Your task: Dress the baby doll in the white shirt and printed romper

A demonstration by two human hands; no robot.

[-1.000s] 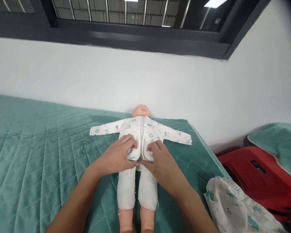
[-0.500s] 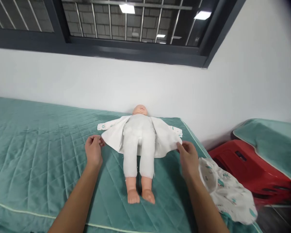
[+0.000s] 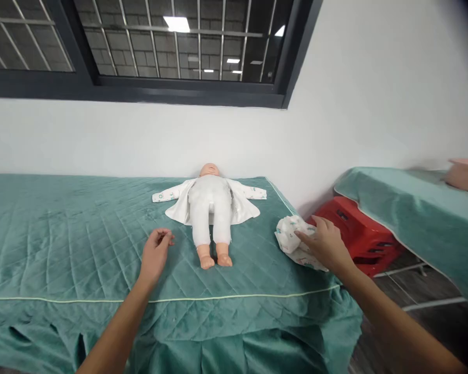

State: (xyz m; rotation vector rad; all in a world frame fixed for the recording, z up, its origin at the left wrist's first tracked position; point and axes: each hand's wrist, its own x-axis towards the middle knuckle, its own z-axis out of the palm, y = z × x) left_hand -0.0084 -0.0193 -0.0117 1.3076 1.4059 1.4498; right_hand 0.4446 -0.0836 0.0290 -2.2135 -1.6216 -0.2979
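Note:
A baby doll (image 3: 210, 202) with a white cloth body lies on its back, head toward the wall and feet toward me. Its white jacket (image 3: 245, 205) is spread open, with both printed sleeves stretched out sideways. My left hand (image 3: 156, 254) hovers left of the doll's legs, fingers curled together with nothing in them. On the right, my right hand (image 3: 327, 244) has its fingers on a crumpled white baby garment (image 3: 292, 236) with a green print and grips it. The undersides of those fingers are partly hidden.
The doll lies on a green quilted bedspread (image 3: 81, 249) against a white wall (image 3: 234, 135). A red plastic stool (image 3: 351, 223) stands beyond the right edge, near another green-covered surface (image 3: 405, 208). Above is a dark-framed window (image 3: 187, 93) with bars.
Both hands have let go of the jacket's front edges, which now lie on the bed. My right hand has moved right onto the printed garment, now more bunched. The view has shifted right.

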